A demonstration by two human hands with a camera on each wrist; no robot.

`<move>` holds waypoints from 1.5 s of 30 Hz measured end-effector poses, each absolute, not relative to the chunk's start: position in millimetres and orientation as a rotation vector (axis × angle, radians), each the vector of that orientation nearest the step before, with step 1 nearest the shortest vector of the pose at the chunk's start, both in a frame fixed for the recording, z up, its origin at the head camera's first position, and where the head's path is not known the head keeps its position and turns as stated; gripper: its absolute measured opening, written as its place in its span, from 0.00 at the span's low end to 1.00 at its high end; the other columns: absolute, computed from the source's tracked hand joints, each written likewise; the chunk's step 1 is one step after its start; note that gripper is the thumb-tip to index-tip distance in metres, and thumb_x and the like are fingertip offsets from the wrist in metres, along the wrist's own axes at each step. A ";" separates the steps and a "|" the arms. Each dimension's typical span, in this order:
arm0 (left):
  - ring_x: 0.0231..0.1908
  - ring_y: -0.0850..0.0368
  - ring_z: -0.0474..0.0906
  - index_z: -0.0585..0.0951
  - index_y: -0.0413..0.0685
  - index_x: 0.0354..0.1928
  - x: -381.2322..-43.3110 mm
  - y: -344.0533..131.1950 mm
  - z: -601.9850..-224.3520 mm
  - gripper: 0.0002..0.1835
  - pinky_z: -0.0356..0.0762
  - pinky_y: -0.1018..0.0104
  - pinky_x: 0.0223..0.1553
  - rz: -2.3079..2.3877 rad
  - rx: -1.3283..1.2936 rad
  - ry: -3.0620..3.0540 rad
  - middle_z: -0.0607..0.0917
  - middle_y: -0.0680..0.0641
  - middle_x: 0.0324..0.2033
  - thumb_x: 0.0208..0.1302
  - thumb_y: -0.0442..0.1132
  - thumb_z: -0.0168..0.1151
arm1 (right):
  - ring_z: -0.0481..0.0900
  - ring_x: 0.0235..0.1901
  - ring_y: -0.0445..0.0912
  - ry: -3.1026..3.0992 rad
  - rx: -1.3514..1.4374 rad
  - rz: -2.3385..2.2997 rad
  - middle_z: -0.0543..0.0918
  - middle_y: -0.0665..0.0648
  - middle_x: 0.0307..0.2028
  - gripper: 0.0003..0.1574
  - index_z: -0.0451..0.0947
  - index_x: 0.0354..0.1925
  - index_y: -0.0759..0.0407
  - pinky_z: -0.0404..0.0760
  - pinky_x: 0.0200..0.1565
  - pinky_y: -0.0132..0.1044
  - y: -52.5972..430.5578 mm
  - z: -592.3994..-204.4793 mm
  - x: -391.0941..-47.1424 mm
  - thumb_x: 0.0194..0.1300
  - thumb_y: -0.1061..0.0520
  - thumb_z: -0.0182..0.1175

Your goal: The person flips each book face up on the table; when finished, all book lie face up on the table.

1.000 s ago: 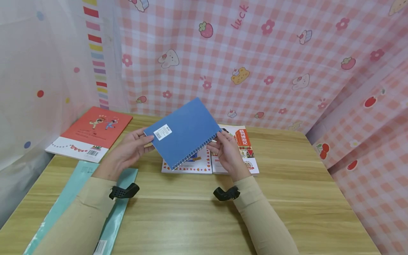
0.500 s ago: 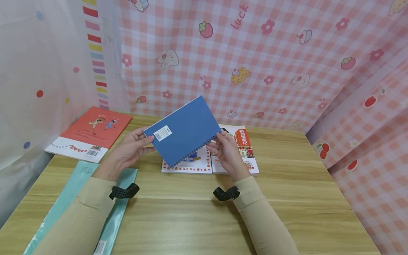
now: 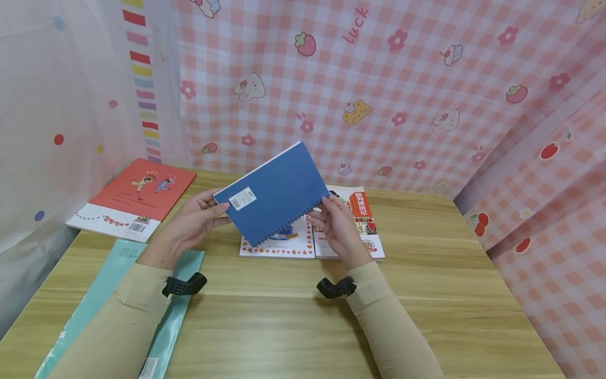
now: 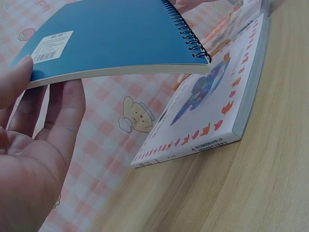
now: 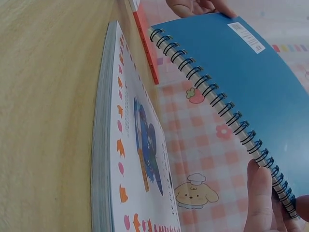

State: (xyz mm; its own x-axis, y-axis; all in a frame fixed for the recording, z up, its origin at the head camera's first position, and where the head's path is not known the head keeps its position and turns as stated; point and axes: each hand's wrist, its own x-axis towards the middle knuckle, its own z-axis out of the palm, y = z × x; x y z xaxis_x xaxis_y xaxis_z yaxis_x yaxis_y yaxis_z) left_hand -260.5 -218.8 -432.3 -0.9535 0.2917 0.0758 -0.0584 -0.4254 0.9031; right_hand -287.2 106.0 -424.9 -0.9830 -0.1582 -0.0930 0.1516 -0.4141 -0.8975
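A blue spiral notebook (image 3: 276, 192) with a white barcode label (image 3: 242, 198) is held up tilted above the table by both hands. My left hand (image 3: 196, 218) pinches its left corner, thumb on the cover and fingers beneath. At the opposite side, my right hand (image 3: 338, 226) grips the corner by the wire binding (image 5: 217, 94). Below the notebook lies a white book with a leaf border (image 4: 207, 96), partly hidden by it in the head view. Beside that book is another one with a red title panel (image 3: 362, 205), partly covered by my right hand.
A red and white book (image 3: 137, 195) lies at the table's back left corner. Nearer, a large teal book (image 3: 182, 295) lies partly under my left forearm. Pink checked curtains (image 3: 284, 79) stand behind the wooden table (image 3: 426, 295) and to its right.
The notebook has tilted slightly: its far edge rose and shifted right, its spiral edge lifted, and its page edge shows more. Both hands stay nearly in place.
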 end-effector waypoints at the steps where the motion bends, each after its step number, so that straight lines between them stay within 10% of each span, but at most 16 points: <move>1: 0.40 0.58 0.87 0.86 0.56 0.48 -260.3 -218.8 -432.2 0.18 0.85 0.63 0.45 2.463 0.328 1.557 0.89 0.51 0.42 0.73 0.24 0.55 | 0.89 0.35 0.47 1.586 -0.010 -2.496 0.88 0.55 0.39 0.13 0.78 0.50 0.58 0.87 0.44 0.41 106.3 -424.9 -287.1 0.82 0.57 0.47; 35: 0.49 0.64 0.79 0.90 0.68 0.43 -259.6 -218.6 -431.2 0.21 0.77 0.71 0.52 2.264 0.389 1.863 0.89 0.59 0.44 0.73 0.29 0.59 | 0.84 0.49 0.49 1.638 0.003 -2.516 0.86 0.53 0.46 0.14 0.80 0.51 0.53 0.87 0.46 0.41 106.5 -423.2 -289.0 0.81 0.58 0.48; 45: 0.52 0.60 0.76 0.90 0.72 0.43 -257.1 -217.1 -427.4 0.19 0.71 0.67 0.57 2.181 0.320 1.991 0.88 0.62 0.43 0.73 0.32 0.60 | 0.84 0.24 0.44 1.590 -0.050 -2.518 0.84 0.55 0.33 0.14 0.78 0.50 0.56 0.87 0.32 0.35 108.5 -424.9 -289.8 0.82 0.57 0.45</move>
State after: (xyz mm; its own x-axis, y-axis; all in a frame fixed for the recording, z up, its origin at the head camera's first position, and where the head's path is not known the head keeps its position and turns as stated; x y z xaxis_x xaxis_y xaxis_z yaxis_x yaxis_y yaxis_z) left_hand -257.1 -217.1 -427.4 -0.9623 0.2688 0.0424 0.0177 -0.0934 0.9955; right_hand -289.8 108.5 -424.9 -0.9862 -0.1551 -0.0586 0.1196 -0.4205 -0.8994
